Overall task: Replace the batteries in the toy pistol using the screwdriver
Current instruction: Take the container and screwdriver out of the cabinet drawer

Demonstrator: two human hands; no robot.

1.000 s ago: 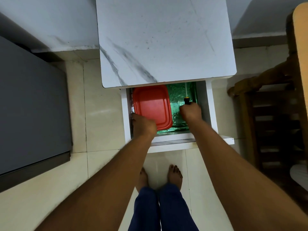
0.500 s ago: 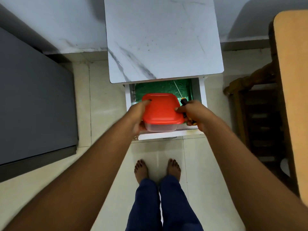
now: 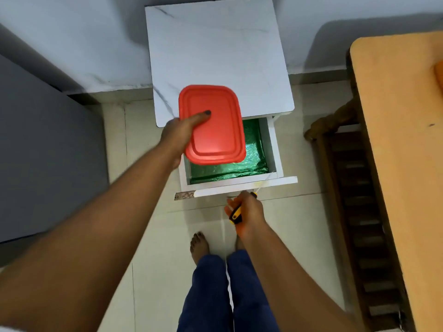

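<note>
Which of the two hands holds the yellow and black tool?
The right hand, low near the open white drawer's front, grips the yellow-and-black screwdriver. The left hand holds the red-lidded plastic box instead.

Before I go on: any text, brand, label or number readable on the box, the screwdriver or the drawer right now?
None readable.
Red lid of the box in the left hand: plain, no print visible.
Screwdriver in the right hand: yellow and black handle, mostly covered and blurred, no marking legible.
Drawer: only green lining.
</note>
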